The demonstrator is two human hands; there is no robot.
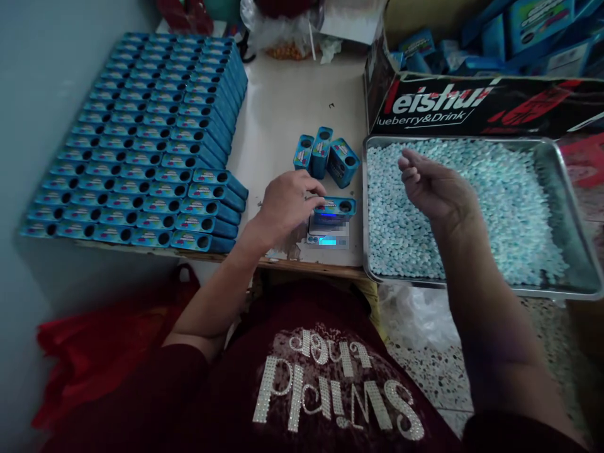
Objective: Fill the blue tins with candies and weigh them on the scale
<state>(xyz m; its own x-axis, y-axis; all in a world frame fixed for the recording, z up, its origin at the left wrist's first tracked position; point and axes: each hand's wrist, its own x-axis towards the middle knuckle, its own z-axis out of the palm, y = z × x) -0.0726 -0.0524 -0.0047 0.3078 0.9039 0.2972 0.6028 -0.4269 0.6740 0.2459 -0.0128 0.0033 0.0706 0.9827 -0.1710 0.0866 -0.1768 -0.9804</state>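
Note:
My left hand (293, 204) pinches the left end of a small blue box (336, 206) with a dark round hole in its top. This box rests on a small digital scale (327, 238) with a lit blue display. Just behind it stand three similar boxes, one of them a blue box (343, 162) turned at an angle. My right hand (436, 189) is closed, fingers curled, above a metal tray (582, 233) of pale blue and white candy-like pieces (406, 245). What it holds, if anything, is hidden in the fingers.
Rows of blue boxes (155, 145) fill the left of the table. A black carton (472, 104) behind the tray holds more blue packs. A clear plastic bag (287, 38) lies at the back. Below the table on the left hangs a red bag (104, 346).

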